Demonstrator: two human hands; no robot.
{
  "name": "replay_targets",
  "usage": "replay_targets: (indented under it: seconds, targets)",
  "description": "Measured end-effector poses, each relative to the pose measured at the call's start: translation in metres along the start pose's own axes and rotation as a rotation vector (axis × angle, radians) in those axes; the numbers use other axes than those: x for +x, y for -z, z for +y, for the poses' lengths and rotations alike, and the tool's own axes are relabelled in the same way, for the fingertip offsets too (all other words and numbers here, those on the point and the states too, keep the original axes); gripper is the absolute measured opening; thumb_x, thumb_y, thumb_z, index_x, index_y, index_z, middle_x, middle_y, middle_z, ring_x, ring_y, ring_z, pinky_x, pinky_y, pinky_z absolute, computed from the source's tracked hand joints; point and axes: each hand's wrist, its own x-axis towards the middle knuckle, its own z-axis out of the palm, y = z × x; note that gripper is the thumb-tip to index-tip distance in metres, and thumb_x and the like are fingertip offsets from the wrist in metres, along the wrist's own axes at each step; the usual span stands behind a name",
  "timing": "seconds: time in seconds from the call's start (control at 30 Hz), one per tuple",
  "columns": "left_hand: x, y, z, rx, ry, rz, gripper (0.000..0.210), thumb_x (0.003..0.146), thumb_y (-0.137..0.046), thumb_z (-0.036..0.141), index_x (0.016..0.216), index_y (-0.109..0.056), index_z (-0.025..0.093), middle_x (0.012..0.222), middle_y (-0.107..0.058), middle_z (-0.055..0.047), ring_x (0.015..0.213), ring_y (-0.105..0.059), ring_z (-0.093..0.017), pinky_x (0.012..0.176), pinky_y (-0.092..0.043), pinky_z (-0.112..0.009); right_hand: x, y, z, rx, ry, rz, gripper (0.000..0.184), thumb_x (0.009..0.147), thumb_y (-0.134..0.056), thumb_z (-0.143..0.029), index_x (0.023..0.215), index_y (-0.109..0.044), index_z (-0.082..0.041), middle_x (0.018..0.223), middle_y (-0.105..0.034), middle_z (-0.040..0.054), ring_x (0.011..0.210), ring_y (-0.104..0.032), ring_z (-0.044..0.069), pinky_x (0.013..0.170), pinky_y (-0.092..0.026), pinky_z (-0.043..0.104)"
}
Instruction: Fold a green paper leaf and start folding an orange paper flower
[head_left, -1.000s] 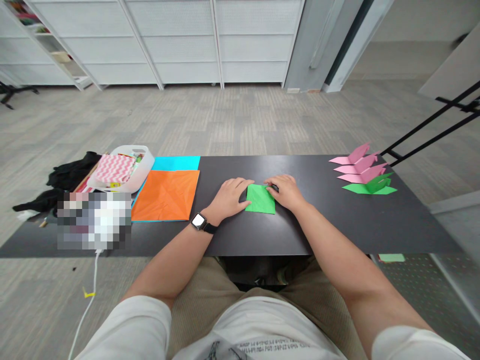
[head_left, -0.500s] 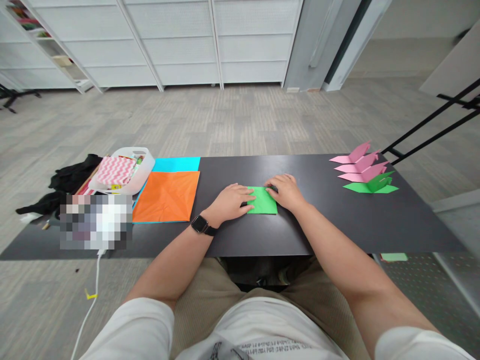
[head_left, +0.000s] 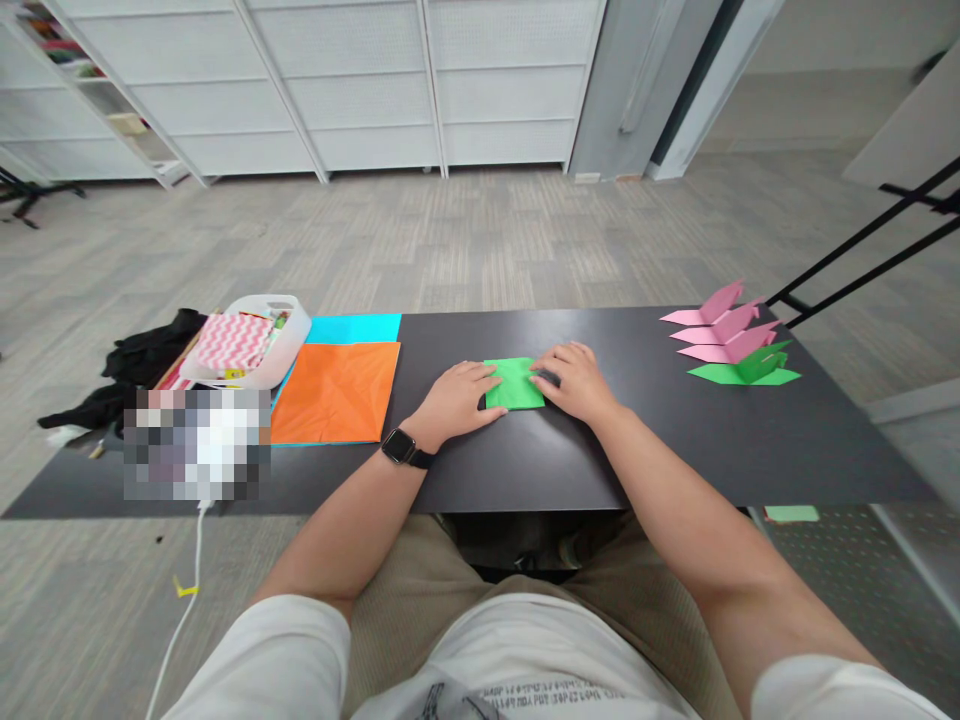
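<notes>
A small folded square of green origami paper (head_left: 514,385) lies on the dark table in front of me. At its left edge, my left hand (head_left: 459,398) holds it with fingertips and thumb spaced along the side; a black watch (head_left: 400,447) is on that wrist. On the opposite side, my right hand (head_left: 571,382) has its fingers bent and its index finger and thumb on the right edge. The undersides of the fingers are hidden.
Pink paper cranes (head_left: 724,325) and a green one (head_left: 746,368) stand in a row at the right. To the left lie orange paper (head_left: 337,395), blue paper (head_left: 356,328), a white basket (head_left: 289,345), black cloth (head_left: 154,345) and a white cable (head_left: 197,560).
The green paper has shifted slightly left and away from me, turning a little. Both hands have stayed at its edges.
</notes>
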Motion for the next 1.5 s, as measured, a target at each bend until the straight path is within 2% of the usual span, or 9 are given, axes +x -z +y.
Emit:
replay_targets:
  seconds: [0.4, 0.5, 0.6, 0.7, 0.83, 0.97, 1.13, 1.27, 1.5]
  targets:
    - [-0.001, -0.002, -0.001, -0.047, -0.051, -0.007, 0.049, 0.098, -0.073, 0.053, 0.131, -0.075, 0.017, 0.155, -0.064, -0.015, 0.146, -0.058, -0.032, 0.13, -0.04, -0.051, -0.002, -0.001, 0.011, -0.007, 0.03, -0.126, 0.028, 0.095, -0.077, -0.045, 0.12, -0.081, -0.033, 0.136, -0.074, 0.0073, 0.129, -0.062, 0.034, 0.12, -0.033, 0.064]
    - [0.001, 0.0, 0.004, -0.037, -0.007, -0.013, 0.047, 0.104, -0.063, 0.056, 0.128, -0.075, 0.017, 0.151, -0.067, -0.014, 0.141, -0.061, -0.032, 0.127, -0.041, -0.054, -0.002, 0.0, 0.01, -0.015, 0.024, -0.147, 0.029, 0.096, -0.075, -0.044, 0.122, -0.08, -0.034, 0.142, -0.073, 0.0064, 0.133, -0.061, 0.035, 0.122, -0.03, 0.068]
    - [0.005, -0.002, 0.009, -0.003, 0.031, 0.007, 0.041, 0.109, -0.057, 0.05, 0.121, -0.076, 0.017, 0.146, -0.07, -0.014, 0.137, -0.063, -0.031, 0.128, -0.039, -0.056, -0.002, 0.0, 0.009, -0.024, 0.025, -0.163, 0.029, 0.098, -0.072, -0.044, 0.124, -0.079, -0.035, 0.143, -0.073, 0.0054, 0.135, -0.06, 0.036, 0.124, -0.027, 0.072]
    - [0.006, -0.005, 0.01, 0.002, 0.013, -0.003, 0.042, 0.106, -0.063, 0.047, 0.132, -0.072, 0.016, 0.154, -0.064, -0.015, 0.148, -0.055, -0.032, 0.133, -0.032, -0.056, -0.003, 0.001, 0.009, -0.034, 0.021, -0.177, 0.034, 0.099, -0.071, -0.044, 0.131, -0.076, -0.036, 0.145, -0.072, 0.0051, 0.137, -0.06, 0.036, 0.124, -0.026, 0.075]
    - [0.003, -0.009, 0.008, -0.005, -0.013, -0.087, 0.047, 0.11, -0.054, 0.044, 0.151, -0.063, 0.023, 0.166, -0.053, -0.012, 0.157, -0.047, -0.032, 0.134, -0.03, -0.06, -0.004, 0.001, 0.012, -0.045, 0.004, -0.191, 0.042, 0.098, -0.072, -0.045, 0.139, -0.073, -0.035, 0.149, -0.07, 0.0048, 0.142, -0.057, 0.037, 0.126, -0.024, 0.075]
    - [0.002, -0.011, 0.009, 0.054, -0.02, -0.075, 0.045, 0.112, -0.051, 0.044, 0.152, -0.063, 0.029, 0.17, -0.049, -0.011, 0.159, -0.042, -0.035, 0.132, -0.027, -0.067, -0.004, 0.002, 0.014, -0.048, 0.005, -0.219, 0.041, 0.099, -0.07, -0.046, 0.138, -0.074, -0.036, 0.151, -0.069, 0.004, 0.145, -0.055, 0.037, 0.127, -0.023, 0.075]
    - [0.005, -0.014, 0.008, 0.034, -0.143, -0.042, 0.041, 0.11, -0.056, 0.031, 0.149, -0.066, 0.025, 0.171, -0.047, -0.011, 0.164, -0.036, -0.031, 0.136, -0.026, -0.059, -0.004, 0.002, 0.017, -0.045, 0.012, -0.227, 0.043, 0.098, -0.071, -0.044, 0.141, -0.073, -0.037, 0.152, -0.068, 0.0047, 0.145, -0.055, 0.038, 0.126, -0.022, 0.077]
    - [0.007, -0.018, 0.007, -0.052, -0.208, -0.049, 0.04, 0.11, -0.05, 0.023, 0.146, -0.068, 0.025, 0.165, -0.055, -0.01, 0.158, -0.046, -0.025, 0.134, -0.036, -0.051, -0.004, 0.0, 0.019, -0.004, 0.012, -0.189, 0.043, 0.096, -0.074, -0.043, 0.138, -0.074, -0.037, 0.149, -0.071, 0.0044, 0.142, -0.058, 0.036, 0.126, -0.025, 0.076]
    - [0.005, -0.011, 0.007, -0.071, -0.176, -0.035, 0.036, 0.11, -0.049, 0.024, 0.135, -0.075, 0.025, 0.154, -0.064, -0.01, 0.146, -0.057, -0.026, 0.128, -0.044, -0.052, -0.001, -0.003, 0.009, 0.017, 0.026, -0.18, 0.039, 0.094, -0.075, -0.043, 0.133, -0.077, -0.036, 0.147, -0.072, 0.005, 0.14, -0.059, 0.036, 0.127, -0.024, 0.075]
